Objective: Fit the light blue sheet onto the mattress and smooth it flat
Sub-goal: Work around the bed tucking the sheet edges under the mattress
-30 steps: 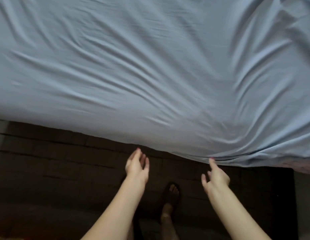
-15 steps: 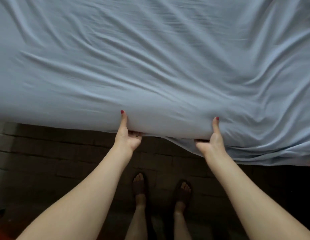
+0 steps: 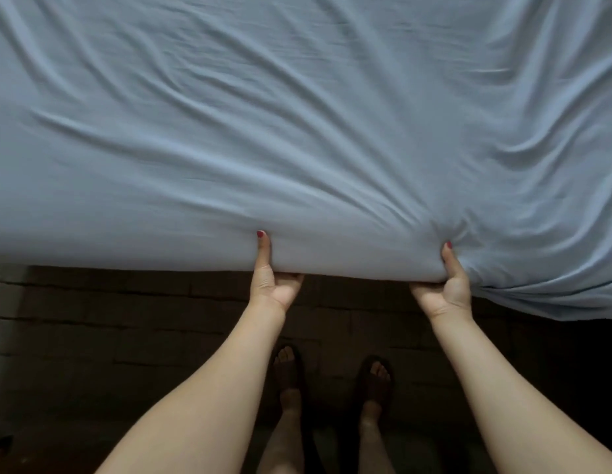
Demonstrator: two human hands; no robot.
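Where both hands (image 3: 274,285) (image 3: 448,285) grip — light blue sheet (image 3: 297,131) creases

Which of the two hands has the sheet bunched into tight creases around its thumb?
The right hand: folds of the light blue sheet radiate from its thumb. By the left hand the fabric lies smooth.

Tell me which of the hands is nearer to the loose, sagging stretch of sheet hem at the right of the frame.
Right. The right hand grips the light blue sheet directly beside the sagging hem. The left hand grips the edge farther away, on the right hand's other side.
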